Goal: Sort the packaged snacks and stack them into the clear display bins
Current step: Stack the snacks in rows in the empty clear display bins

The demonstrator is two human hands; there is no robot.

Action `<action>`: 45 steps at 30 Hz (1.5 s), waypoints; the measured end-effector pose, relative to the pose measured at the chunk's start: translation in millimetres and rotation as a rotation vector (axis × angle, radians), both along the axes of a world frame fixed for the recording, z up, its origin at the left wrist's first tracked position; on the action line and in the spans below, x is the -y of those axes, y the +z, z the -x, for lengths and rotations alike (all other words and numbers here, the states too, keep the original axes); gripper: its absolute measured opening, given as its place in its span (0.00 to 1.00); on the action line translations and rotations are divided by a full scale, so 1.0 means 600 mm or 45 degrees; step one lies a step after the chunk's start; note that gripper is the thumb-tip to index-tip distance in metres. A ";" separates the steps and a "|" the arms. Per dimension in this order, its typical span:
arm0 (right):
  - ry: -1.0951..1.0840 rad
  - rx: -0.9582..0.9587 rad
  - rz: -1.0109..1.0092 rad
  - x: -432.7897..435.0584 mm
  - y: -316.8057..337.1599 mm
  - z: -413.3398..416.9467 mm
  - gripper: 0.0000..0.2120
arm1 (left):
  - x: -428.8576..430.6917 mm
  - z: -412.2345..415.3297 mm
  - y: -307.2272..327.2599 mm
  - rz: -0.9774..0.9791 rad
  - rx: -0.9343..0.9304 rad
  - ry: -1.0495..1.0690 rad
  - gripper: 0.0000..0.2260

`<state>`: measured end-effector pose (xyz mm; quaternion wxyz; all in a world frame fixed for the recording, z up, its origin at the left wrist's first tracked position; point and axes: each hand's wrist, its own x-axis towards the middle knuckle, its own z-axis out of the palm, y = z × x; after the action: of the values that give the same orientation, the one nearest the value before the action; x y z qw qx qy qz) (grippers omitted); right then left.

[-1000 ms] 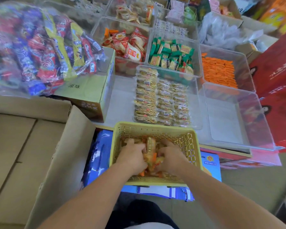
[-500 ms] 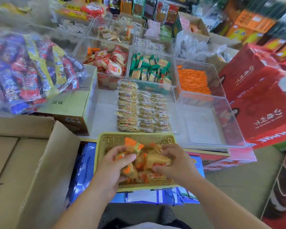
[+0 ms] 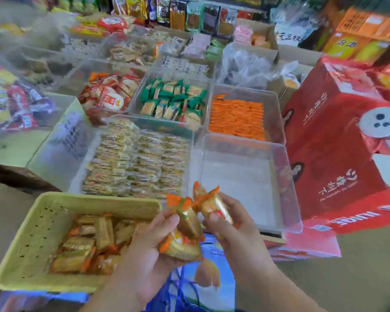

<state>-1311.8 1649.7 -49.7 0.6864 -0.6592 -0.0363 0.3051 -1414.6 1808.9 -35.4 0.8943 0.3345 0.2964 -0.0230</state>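
Note:
My left hand (image 3: 149, 251) grips a bunch of orange-and-gold snack packets (image 3: 182, 230), held just right of the yellow basket (image 3: 32, 239). Beside it, my right hand (image 3: 232, 226) is closed on more of the same packets (image 3: 214, 206), near the front edge of an empty clear bin (image 3: 286, 176). More such packets lie in the basket (image 3: 88, 244). Further back, clear bins hold beige packets (image 3: 135, 161), green packets (image 3: 171, 100), orange packets (image 3: 236, 115) and red-and-white packets (image 3: 108, 95).
Big red gift boxes (image 3: 338, 140) stand right of the bins. A clear bag of mixed sweets (image 3: 11, 100) rests on a carton at the left. A blue box (image 3: 189, 287) lies under the basket. More snack bins and shelves fill the back.
Both hands have lifted out of the basket with packets and moved right towards the empty bin. The view has swung right and is blurred.

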 end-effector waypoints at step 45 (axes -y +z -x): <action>0.644 0.518 0.357 0.072 -0.010 -0.180 0.24 | 0.170 -0.112 0.019 -0.089 -0.409 0.326 0.16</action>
<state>-1204.0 1606.3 -55.9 0.4707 -0.7644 -0.2921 0.3299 -1347.3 1706.7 -23.9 0.8191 0.3170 0.4758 0.0482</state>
